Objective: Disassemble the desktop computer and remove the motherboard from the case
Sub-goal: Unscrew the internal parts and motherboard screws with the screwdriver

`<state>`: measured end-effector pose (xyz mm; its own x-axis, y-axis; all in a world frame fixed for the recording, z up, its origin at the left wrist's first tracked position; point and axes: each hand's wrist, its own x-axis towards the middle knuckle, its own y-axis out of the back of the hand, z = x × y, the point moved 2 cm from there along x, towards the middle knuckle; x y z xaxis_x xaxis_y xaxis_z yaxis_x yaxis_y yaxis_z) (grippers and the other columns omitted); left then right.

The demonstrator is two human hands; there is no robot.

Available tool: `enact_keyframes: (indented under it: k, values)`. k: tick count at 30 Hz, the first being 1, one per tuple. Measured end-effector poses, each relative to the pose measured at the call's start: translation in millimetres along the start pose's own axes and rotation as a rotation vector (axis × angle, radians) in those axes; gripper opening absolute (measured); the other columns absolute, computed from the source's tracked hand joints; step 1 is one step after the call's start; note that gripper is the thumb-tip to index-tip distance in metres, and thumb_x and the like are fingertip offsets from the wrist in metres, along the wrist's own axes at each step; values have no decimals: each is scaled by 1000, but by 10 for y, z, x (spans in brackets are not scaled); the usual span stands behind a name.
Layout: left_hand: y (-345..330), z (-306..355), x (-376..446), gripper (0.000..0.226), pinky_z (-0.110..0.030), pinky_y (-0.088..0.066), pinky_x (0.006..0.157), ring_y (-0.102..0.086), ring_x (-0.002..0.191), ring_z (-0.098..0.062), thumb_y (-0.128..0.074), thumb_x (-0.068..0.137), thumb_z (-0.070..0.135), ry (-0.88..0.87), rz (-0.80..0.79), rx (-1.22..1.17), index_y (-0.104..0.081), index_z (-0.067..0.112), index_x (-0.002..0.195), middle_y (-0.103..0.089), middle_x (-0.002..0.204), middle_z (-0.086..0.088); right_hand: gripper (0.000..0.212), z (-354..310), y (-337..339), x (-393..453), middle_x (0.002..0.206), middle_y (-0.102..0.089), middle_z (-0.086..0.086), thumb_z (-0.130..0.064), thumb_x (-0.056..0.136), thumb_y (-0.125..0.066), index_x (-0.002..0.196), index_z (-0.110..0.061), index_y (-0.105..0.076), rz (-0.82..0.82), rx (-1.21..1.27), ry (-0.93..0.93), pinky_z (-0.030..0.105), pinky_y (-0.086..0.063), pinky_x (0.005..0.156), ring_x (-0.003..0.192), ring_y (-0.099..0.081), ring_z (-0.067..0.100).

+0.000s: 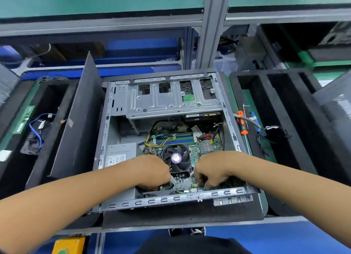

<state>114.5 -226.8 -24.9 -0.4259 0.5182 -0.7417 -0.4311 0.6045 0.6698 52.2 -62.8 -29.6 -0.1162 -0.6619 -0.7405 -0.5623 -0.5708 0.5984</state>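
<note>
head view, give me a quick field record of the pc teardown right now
case: open case, side panel off
motherboard: motherboard in the case
cpu fan: cpu fan mounted on the board
left hand: left hand curled at the board's near edge, left of fan
right hand: right hand curled at the board's near edge, right of fan
screwdriver: orange screwdriver lying right of case

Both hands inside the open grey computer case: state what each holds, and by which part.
Cannot be told. Left hand and right hand curl down beside the black CPU fan, fingertips hidden against the green motherboard.
</note>
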Motion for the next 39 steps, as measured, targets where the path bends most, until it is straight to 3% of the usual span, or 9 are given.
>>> enact_keyframes:
  k: [4, 10, 16, 21, 25, 28, 30, 33, 39]
  values:
    - [14, 1, -4, 19, -39, -44, 59, -49, 65, -31, -42, 92, 1, -23, 28, -1, -61, -4, 90, -65, 86, -20, 24, -65, 30, -3, 104, -68, -1, -31, 90, -64, 112, -21, -68, 87, 13, 41, 26, -38, 70, 81, -53, 15]
    - [7, -5, -34, 13, -37, -37, 56, -44, 63, -30, -46, 89, 2, -31, 67, -20, -59, -1, 88, -60, 80, -17, 25, -329, 24, 28, 101, -67, 11, -19, 96, -49, 116, -16, -62, 244, -98, 145, 30, -39, 65, 91, -61, 29]
    - [30, -34, -48, 18, -36, -42, 62, -56, 74, -32, -50, 89, 14, 76, 41, -125, -63, 6, 99, -63, 92, -13, 41, -502, 113, 58, 89, -68, 13, -6, 92, -48, 130, -20, -57, 368, -182, 288, 32, -43, 63, 75, -57, 29]
    - [115, -144, -159, 22, -32, -42, 61, -54, 72, -23, -54, 85, 21, 79, 35, -293, -71, 23, 99, -66, 84, -3, 29, -581, 64, 221, 66, -42, 5, 0, 90, -45, 114, -9, -58, 301, -540, 225, 32, -36, 53, 66, -54, 27]
    - [112, -303, -341, 17, -28, -39, 58, -53, 67, -19, -51, 82, 19, 132, 173, -290, -67, 20, 88, -60, 70, 4, 17, -623, 138, 234, 77, -60, 9, 3, 83, -49, 92, -9, -59, 302, -646, 274, 33, -35, 58, 69, -53, 24]
    - [56, -305, -383, 17, -30, -43, 62, -55, 71, -20, -49, 80, 21, 185, 316, -303, -65, 19, 86, -62, 73, 3, 18, -638, 187, 277, 77, -58, 8, 2, 80, -51, 71, -13, -45, 280, -677, 310, 35, -40, 62, 77, -60, 28]
    - [40, -274, -381, 12, -33, -45, 66, -57, 73, -22, -49, 79, 21, 212, 427, -337, -61, 18, 79, -63, 75, 0, 11, -646, 193, 338, 101, -59, 7, -2, 83, -50, 79, -9, -58, 310, -693, 334, 41, -48, 76, 99, -58, 29]
    - [18, -277, -393, 13, -35, -45, 70, -57, 72, -22, -48, 75, 18, 288, 564, -404, -60, 18, 73, -64, 73, 0, 24, -611, 174, 401, 139, -48, 8, -12, 90, -48, 96, -14, -70, 432, -790, 428, 45, -37, 102, 130, -41, 30]
    - [-4, -291, -445, 18, -33, -40, 79, -48, 77, -14, -46, 76, 14, 351, 726, -521, -63, 19, 76, -61, 73, 6, 23, -564, 201, 434, 148, -43, -1, -21, 87, -53, 91, -31, -74, 532, -886, 419, 49, -22, 114, 140, -30, 30]
